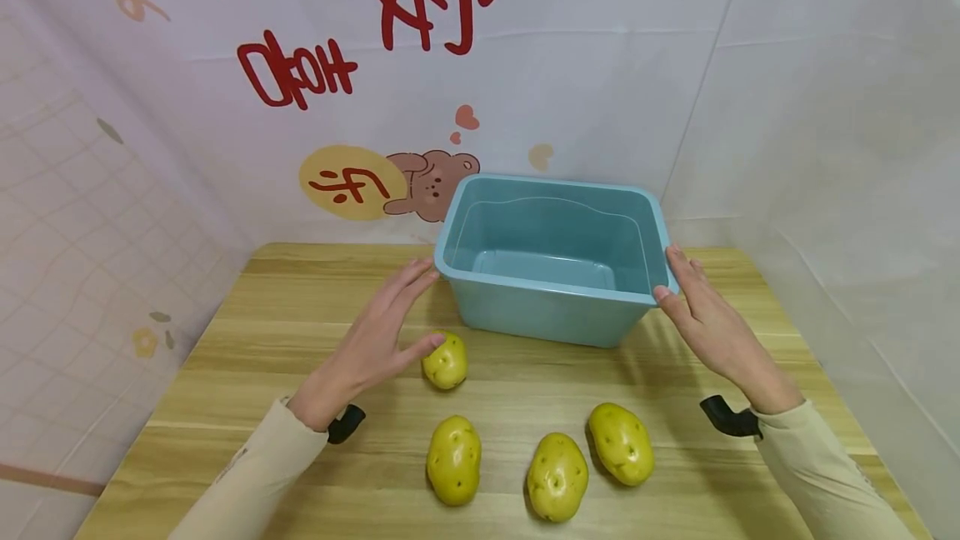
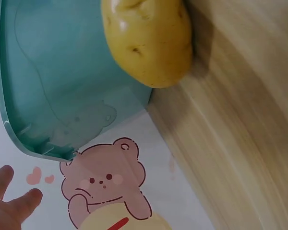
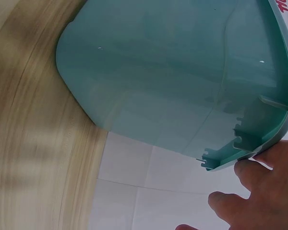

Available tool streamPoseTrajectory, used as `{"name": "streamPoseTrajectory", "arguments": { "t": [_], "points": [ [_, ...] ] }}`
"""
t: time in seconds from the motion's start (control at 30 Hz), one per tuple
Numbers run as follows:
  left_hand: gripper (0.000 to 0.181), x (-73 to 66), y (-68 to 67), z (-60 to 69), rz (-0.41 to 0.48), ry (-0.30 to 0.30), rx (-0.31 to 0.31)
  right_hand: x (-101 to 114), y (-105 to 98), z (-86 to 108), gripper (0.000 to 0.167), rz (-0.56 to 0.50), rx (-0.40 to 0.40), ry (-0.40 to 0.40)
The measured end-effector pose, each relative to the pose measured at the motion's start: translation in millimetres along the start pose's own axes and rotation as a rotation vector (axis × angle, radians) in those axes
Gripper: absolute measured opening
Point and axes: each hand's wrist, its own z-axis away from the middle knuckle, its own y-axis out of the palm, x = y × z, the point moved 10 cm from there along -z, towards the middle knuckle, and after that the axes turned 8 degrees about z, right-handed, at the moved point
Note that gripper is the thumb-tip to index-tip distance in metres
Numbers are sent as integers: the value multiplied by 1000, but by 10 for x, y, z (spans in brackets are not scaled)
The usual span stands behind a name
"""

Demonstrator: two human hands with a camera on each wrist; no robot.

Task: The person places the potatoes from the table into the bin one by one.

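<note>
A light blue plastic bin (image 1: 540,307) stands at the back of the wooden table, and its visible inside is bare. My left hand (image 1: 378,332) is beside the bin's front left corner, fingers spread and fairly straight; in the left wrist view its fingertips (image 2: 33,195) are apart from the rim. Below its thumb a yellow potato (image 1: 446,363) lies on the table, partly covered by the thumb in the head view. My right hand (image 1: 712,327) touches the rim at the front right corner, fingers extended along the side; in the right wrist view, fingertips (image 3: 247,170) meet the rim's edge.
Nearer the front edge lie more potatoes: one (image 1: 453,461) at left, one (image 1: 557,477) in the middle and one (image 1: 622,444) at right. A white printed cloth (image 1: 600,90) hangs behind the wooden table (image 1: 300,298) and along its sides.
</note>
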Motion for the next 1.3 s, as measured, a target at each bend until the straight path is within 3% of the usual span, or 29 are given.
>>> {"name": "streamPoseTrajectory", "arguments": {
  "t": [0.13,0.3,0.5,0.73,1.3],
  "points": [
    [86,-64,9,95,5,49,14,8,-10,2,70,3,0,2],
    [87,-107,69,210,28,47,85,11,-11,-1,70,6,-3,1],
    [84,-162,184,324,54,81,166,11,-13,-2,70,8,-7,-2],
    [84,-259,355,478,15,134,239,11,-9,5,70,7,-7,-4],
    [87,-378,725,835,9,152,437,11,-2,13,70,0,-1,-8]
  ]
}}
